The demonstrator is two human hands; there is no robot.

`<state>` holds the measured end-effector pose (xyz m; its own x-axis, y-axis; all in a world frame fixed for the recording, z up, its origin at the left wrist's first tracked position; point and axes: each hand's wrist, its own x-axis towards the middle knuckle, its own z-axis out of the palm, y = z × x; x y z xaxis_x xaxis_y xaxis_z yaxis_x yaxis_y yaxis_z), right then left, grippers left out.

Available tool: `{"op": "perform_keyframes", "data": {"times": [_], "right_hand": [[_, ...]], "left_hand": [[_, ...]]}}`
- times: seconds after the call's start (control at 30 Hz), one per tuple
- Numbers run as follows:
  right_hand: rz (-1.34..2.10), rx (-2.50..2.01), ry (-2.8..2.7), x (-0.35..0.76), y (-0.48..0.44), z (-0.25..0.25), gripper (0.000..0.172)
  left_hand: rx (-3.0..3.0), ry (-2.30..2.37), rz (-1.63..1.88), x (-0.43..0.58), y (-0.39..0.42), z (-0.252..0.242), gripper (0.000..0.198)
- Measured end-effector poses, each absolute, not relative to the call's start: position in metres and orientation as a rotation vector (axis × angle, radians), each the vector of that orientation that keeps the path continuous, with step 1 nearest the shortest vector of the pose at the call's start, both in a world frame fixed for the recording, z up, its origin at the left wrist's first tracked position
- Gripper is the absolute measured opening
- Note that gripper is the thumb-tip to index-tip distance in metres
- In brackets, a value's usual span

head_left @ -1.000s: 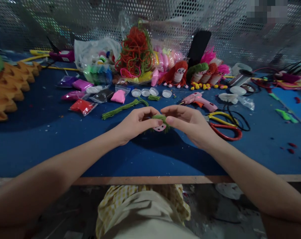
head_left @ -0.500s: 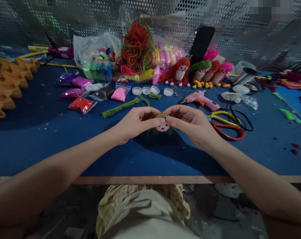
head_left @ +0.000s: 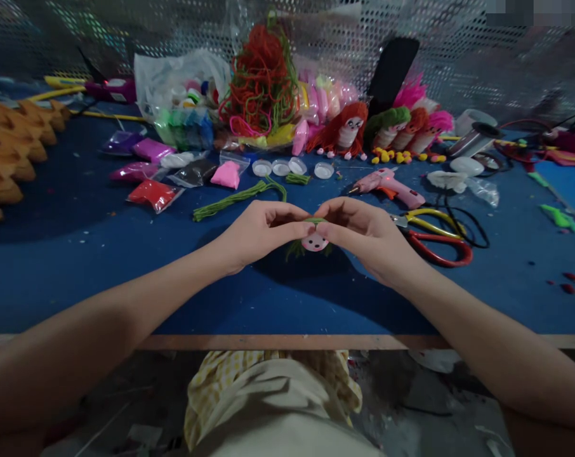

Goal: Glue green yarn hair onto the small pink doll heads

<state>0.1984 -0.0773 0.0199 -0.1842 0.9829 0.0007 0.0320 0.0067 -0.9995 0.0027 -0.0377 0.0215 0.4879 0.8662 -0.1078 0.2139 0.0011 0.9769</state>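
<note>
Both my hands meet over the blue table (head_left: pixel 101 266) and pinch a small doll head (head_left: pixel 315 241), pink-faced with green yarn hair on top. My left hand (head_left: pixel 259 231) closes on its left side with thumb and fingers. My right hand (head_left: pixel 363 231) closes on its right side, fingers pressing the green yarn. Loose green strands hang below the face. A bundle of green yarn (head_left: pixel 235 200) lies just beyond my left hand.
A pink glue gun (head_left: pixel 387 185) and red-and-yellow scissors (head_left: pixel 435 241) lie right of my hands. Finished yarn-haired dolls (head_left: pixel 347 130), a tangle of red and green yarn (head_left: pixel 261 86), clay packets (head_left: pixel 154 193) and small white lids (head_left: pixel 280 167) crowd the back. Orange foam shapes (head_left: pixel 11 158) sit far left.
My hands have stayed together on the doll head and turned it slightly, so more of the pink face shows. The view has tilted a little.
</note>
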Motion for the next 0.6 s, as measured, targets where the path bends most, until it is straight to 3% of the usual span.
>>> {"op": "perform_keyframes", "data": {"times": [0.6], "right_hand": [[1.446, -1.102, -1.212, 0.1985, -0.0756, 0.0220, 0.020]], "left_hand": [[1.416, 0.951, 0.698, 0.0026, -0.0369, 0.0215, 0.029]]}}
